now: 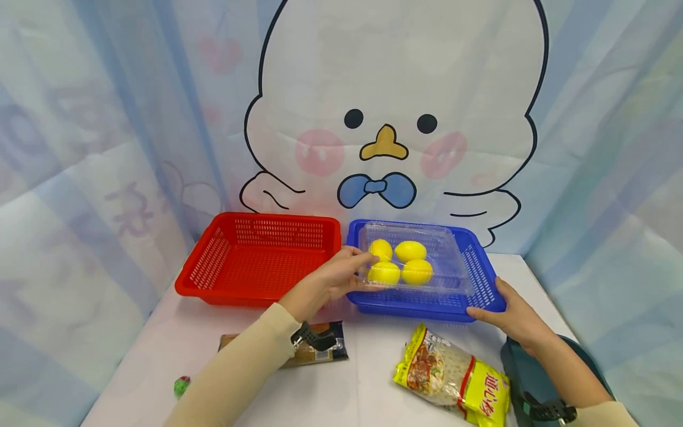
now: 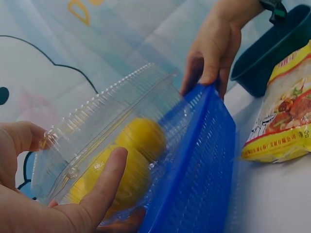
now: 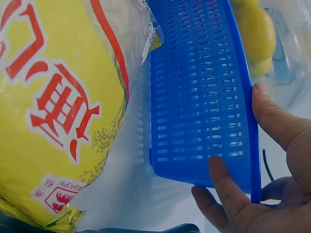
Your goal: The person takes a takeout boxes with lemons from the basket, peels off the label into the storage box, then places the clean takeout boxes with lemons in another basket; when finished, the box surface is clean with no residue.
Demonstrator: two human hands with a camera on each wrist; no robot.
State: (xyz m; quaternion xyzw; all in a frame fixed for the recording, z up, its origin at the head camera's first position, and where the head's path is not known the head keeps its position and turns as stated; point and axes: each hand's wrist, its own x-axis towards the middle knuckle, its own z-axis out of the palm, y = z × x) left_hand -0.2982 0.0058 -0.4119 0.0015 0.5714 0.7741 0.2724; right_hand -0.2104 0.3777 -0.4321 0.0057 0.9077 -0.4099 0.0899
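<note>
My left hand [image 1: 332, 277] grips the left end of a clear plastic clamshell box [image 1: 448, 261], thumb on one side and fingers on the other. Several yellow lemons [image 1: 417, 272] lie inside the box. It sits in or just above the blue perforated basket [image 1: 416, 309]; how far it rests on the bottom I cannot tell. In the left wrist view the box [image 2: 104, 107] tilts beside the basket wall. My right hand [image 1: 512, 315] pinches the basket's right front corner, thumb on the rim and fingers against the outer side, as the right wrist view shows.
A red perforated basket [image 1: 267, 299] stands to the left. In front lie a flat dark-and-brown packet [image 1: 325, 344], partly under my left arm, a yellow noodle bag [image 1: 453, 373] and a small green-and-red item [image 1: 181, 385]. A dark green bin [image 1: 533, 379] is under my right forearm. A printed curtain [image 1: 384, 71] hangs behind.
</note>
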